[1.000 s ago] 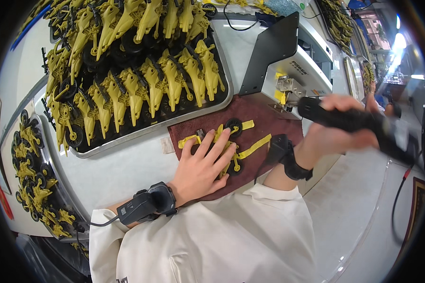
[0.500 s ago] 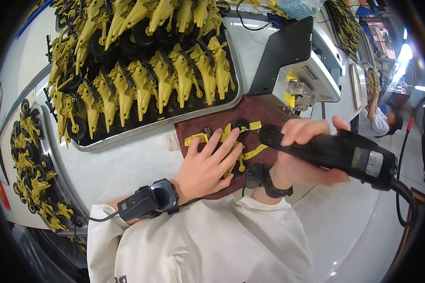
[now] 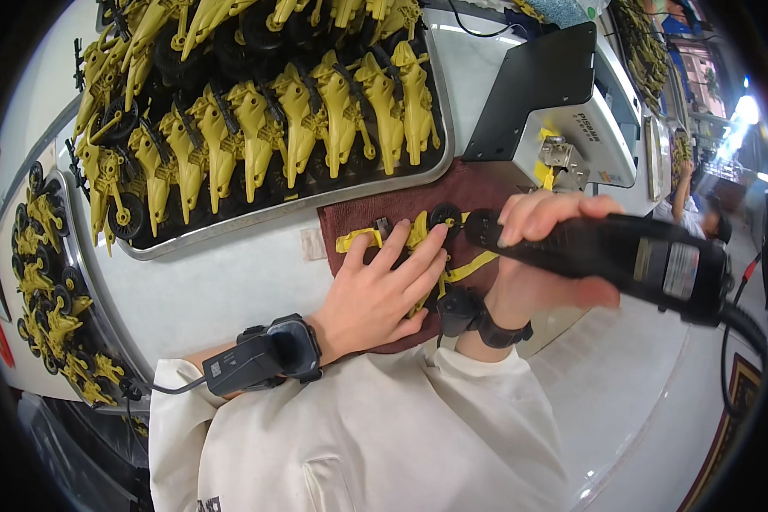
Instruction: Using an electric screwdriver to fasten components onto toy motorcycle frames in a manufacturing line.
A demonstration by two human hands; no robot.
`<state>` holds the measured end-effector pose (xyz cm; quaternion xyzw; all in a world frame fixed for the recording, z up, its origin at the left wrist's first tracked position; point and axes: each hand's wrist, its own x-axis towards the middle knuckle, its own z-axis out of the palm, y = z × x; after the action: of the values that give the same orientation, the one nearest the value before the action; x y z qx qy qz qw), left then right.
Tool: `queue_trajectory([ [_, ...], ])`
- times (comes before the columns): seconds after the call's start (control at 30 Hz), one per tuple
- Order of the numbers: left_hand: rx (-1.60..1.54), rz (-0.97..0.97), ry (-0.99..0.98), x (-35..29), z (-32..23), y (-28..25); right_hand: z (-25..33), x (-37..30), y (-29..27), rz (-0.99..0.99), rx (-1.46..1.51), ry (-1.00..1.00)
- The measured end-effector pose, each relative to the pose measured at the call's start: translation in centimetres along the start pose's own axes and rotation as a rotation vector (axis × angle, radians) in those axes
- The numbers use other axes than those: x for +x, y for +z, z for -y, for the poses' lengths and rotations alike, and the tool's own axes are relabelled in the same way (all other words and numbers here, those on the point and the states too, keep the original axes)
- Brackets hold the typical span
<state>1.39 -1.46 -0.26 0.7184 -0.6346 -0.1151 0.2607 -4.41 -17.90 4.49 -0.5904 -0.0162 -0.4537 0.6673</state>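
Yellow toy bike [image 3: 418, 247] at mid-frame lies under our one flat left hand [image 3: 382, 288], fingers spread apart, while our right hand [image 3: 542, 256] grips one black power tool [image 3: 610, 256] tight.

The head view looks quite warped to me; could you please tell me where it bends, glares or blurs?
Head view: fisheye bending curves the metal tray rim and leaves black corners; bright glare burns out the upper right background, with a soft sheen on the white table; the left hand on the yellow toy part and the right hand gripping the black power tool are sharp, without motion blur.
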Motion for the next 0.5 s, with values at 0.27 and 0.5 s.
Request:
queue_trajectory([
  [0.27,0.066,0.002,0.024,-0.1,0.3,0.6,3.6,2.1,0.8,-0.21,-0.388,-0.23],
  [0.5,-0.003,-0.019,0.019,-0.2,-0.1,0.4,4.7,7.0,-1.1,-0.499,-0.731,-0.179],
])
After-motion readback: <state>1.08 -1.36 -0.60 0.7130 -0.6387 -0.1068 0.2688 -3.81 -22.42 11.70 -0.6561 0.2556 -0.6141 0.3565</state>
